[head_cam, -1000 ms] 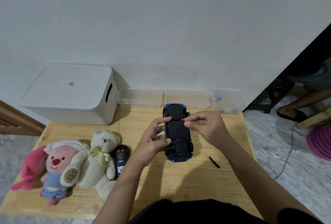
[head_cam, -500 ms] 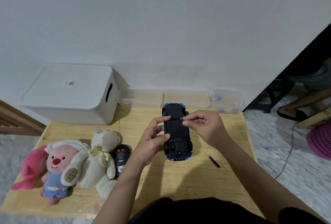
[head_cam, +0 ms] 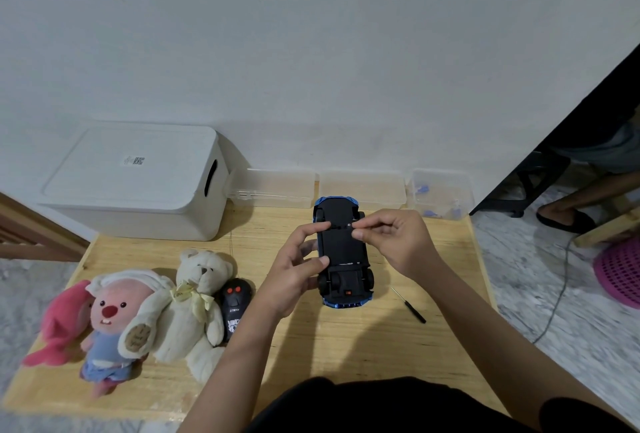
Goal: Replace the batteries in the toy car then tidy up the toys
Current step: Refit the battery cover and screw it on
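Left hand [head_cam: 294,273] grips the upturned toy car [head_cam: 343,249] on the table [head_cam: 346,346], steadying its underside while the right hand [head_cam: 398,242] pinches at the battery-cover screw [head_cam: 349,224], screwdriver [head_cam: 408,305] lying nearby.

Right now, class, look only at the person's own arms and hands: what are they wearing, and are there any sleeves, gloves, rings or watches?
Both forearms are bare to the frame's lower edge: no sleeves show. The left hand and right hand wear no gloves, and no rings, watch or wristband can be seen. The only clothing in view is a dark garment low in the frame.
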Demonstrator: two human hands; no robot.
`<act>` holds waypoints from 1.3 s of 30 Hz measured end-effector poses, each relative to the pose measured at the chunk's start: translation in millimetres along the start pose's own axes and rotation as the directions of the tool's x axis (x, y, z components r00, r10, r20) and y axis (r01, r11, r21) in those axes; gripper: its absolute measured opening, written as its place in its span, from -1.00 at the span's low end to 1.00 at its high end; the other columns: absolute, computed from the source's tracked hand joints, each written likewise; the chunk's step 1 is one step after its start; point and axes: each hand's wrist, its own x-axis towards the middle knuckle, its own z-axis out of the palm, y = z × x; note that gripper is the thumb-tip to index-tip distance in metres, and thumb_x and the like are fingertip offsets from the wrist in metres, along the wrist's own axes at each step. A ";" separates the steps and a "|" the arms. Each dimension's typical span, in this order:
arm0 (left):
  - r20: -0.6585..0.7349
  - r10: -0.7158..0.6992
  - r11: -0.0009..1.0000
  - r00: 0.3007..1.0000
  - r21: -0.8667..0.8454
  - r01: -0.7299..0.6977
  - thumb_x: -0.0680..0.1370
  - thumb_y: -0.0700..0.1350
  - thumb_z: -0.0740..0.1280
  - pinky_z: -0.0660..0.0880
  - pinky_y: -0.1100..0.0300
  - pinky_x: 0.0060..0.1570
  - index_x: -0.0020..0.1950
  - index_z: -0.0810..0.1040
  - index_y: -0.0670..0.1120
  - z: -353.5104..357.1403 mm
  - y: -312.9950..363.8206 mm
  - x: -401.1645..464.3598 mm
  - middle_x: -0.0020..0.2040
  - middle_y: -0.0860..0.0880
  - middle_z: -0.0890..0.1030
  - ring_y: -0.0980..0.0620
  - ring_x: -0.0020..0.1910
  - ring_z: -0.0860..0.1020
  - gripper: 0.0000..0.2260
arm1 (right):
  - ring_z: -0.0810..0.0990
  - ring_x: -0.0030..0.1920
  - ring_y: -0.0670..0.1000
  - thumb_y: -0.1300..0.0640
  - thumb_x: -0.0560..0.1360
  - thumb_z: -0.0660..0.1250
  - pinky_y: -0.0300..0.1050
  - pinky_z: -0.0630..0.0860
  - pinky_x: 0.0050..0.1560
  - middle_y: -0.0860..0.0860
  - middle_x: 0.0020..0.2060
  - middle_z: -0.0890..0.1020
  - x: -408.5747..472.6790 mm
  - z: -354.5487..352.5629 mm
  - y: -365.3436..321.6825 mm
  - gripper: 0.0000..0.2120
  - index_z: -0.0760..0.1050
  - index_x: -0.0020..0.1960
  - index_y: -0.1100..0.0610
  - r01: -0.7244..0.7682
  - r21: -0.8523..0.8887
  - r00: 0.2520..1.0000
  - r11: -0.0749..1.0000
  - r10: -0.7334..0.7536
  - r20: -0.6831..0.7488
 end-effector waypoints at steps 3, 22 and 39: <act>-0.003 0.000 1.000 1.000 -0.001 0.000 0.34 -0.09 0.41 0.56 -0.17 -0.06 0.27 0.46 0.03 -0.2 0.2 0.1 0.14 -0.19 0.54 -0.19 0.05 0.58 -0.51 | 0.67 -0.25 -0.07 0.38 0.34 0.47 -0.20 0.60 -0.11 -0.10 -0.31 0.69 0.5 -0.3 0.7 -0.73 0.64 -0.25 0.00 -0.002 0.010 1.000 1.000 0.002 0.011; -0.191 0.091 0.995 0.977 0.062 -0.080 0.59 -0.24 0.25 0.55 0.19 -0.36 0.13 0.52 -0.01 14.1 4.5 -1.1 0.00 -0.16 0.59 0.03 -0.16 0.62 -0.81 | 0.50 -0.25 -0.21 0.29 0.37 0.48 -0.44 0.41 -0.25 -0.05 -0.25 0.49 -13.8 13.0 10.7 -0.87 0.67 -0.08 0.20 0.236 -0.261 0.961 0.936 -0.264 -0.077; -0.195 0.049 0.956 0.980 0.293 0.010 0.65 -0.22 0.12 0.57 0.14 -0.05 0.28 0.49 0.17 13.6 -15.1 -6.6 0.11 0.25 0.59 0.17 -0.10 0.57 -0.64 | 0.57 -0.20 -0.05 0.13 0.36 0.50 -0.14 0.52 -0.13 -0.02 -0.20 0.59 -82.2 -23.7 118.0 -0.80 0.62 -0.04 0.13 -0.224 -0.465 0.917 0.856 0.023 -0.399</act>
